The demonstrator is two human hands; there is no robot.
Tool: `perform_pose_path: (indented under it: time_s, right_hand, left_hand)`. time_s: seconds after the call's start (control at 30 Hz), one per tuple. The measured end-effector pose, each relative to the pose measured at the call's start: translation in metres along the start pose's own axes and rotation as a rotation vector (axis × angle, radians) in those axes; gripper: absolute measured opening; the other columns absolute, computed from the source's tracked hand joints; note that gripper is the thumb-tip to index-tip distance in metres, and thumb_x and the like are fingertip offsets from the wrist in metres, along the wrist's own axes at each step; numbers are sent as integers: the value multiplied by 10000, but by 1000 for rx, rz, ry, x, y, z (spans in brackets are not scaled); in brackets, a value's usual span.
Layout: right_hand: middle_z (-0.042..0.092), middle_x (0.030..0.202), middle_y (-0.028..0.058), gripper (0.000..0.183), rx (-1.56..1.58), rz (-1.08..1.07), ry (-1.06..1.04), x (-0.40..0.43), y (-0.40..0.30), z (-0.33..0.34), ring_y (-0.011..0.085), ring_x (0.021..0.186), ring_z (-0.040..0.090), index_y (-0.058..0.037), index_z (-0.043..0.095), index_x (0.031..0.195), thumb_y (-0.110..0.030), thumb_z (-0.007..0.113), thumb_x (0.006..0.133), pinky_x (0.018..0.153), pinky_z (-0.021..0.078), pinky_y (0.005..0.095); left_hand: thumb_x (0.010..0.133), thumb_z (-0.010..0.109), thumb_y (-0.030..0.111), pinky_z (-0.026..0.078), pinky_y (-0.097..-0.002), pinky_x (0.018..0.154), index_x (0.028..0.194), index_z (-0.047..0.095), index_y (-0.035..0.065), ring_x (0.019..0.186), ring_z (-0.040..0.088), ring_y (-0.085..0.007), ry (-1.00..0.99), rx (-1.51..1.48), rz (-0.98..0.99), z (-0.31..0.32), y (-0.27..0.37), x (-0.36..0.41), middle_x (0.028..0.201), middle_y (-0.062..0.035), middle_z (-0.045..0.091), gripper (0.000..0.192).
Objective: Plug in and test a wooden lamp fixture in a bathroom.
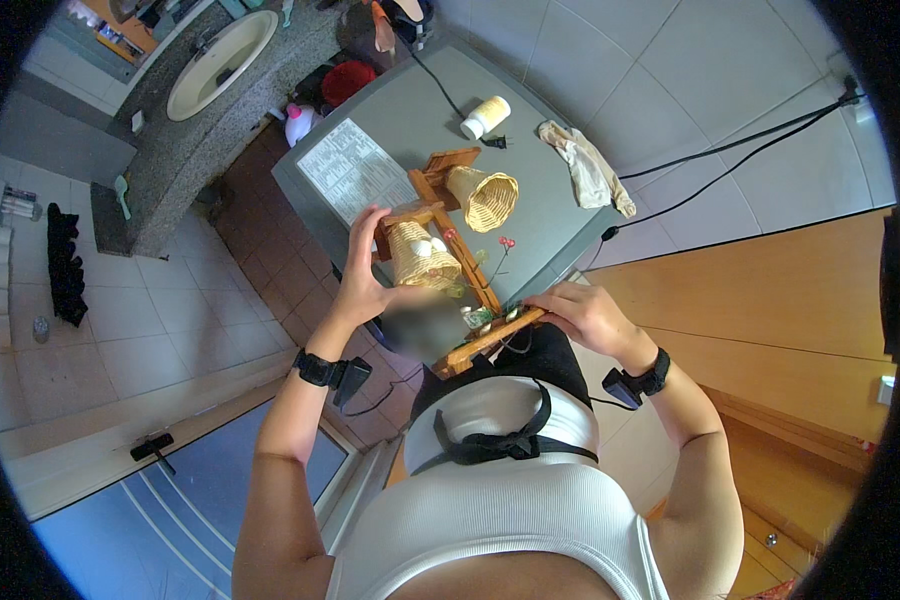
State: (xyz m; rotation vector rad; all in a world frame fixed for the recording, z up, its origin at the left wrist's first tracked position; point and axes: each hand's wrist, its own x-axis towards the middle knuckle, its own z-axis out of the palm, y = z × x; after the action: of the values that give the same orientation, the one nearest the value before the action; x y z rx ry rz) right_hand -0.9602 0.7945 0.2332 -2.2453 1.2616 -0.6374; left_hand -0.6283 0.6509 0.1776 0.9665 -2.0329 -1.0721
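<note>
A brown wooden rack (pixel 469 264) with woven baskets is tilted between my hands, over the near edge of a grey top. My left hand (pixel 366 281) spreads its thumb and fingers around the rack's left side, beside one pale wicker basket (pixel 422 259). The second wicker basket (pixel 487 196) lies farther away, its mouth towards the right. My right hand (pixel 586 311) pinches the end of the rack's near wooden bar (pixel 495 341). Sprigs with red berries (pixel 505 242) and small white ornaments (pixel 429 247) are among the baskets. A blurred patch hides the part below my left hand.
On the grey top (pixel 547 176) lie a printed sheet (pixel 354 169), a white bottle (pixel 486 118), a power plug (pixel 496 142) and a crumpled cloth (pixel 586 165). Black cables (pixel 735 142) hang along the tiled wall. A granite counter with a washbasin (pixel 223 66) stands at the upper left.
</note>
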Motion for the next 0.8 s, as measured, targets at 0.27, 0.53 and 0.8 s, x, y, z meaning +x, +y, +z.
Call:
perform_pose_path:
  time_s: [0.27, 0.53, 0.8]
  right_hand:
    - [673, 936, 99, 357, -13, -12, 10, 1, 0, 1, 290, 824, 667, -81, 644, 1189, -102, 688, 835, 714, 552, 377]
    - [686, 964, 60, 289, -38, -11, 18, -1, 4, 4, 268, 839, 658, -92, 656, 1143, -88, 671, 855, 723, 554, 365]
    - [691, 1012, 85, 360, -80, 1, -39, -2, 5, 1, 281, 880, 669, -83, 660, 1166, -128, 720, 814, 769, 540, 381]
  left_hand:
    - [653, 777, 708, 328, -509, 1125, 1502, 278, 126, 1419, 306, -340, 20, -57, -11, 1, 5, 1, 1530, -156, 278, 1144]
    - [479, 975, 348, 348, -513, 1131, 1521, 164, 142, 1454, 198, -353, -10, 23, 7, 4, 6, -2, 1563, -164, 140, 1337]
    - [492, 969, 454, 402, -506, 1101, 1541, 92, 150, 1456, 193, -379, -48, 47, 44, -1, 8, -3, 1570, -197, 42, 1400]
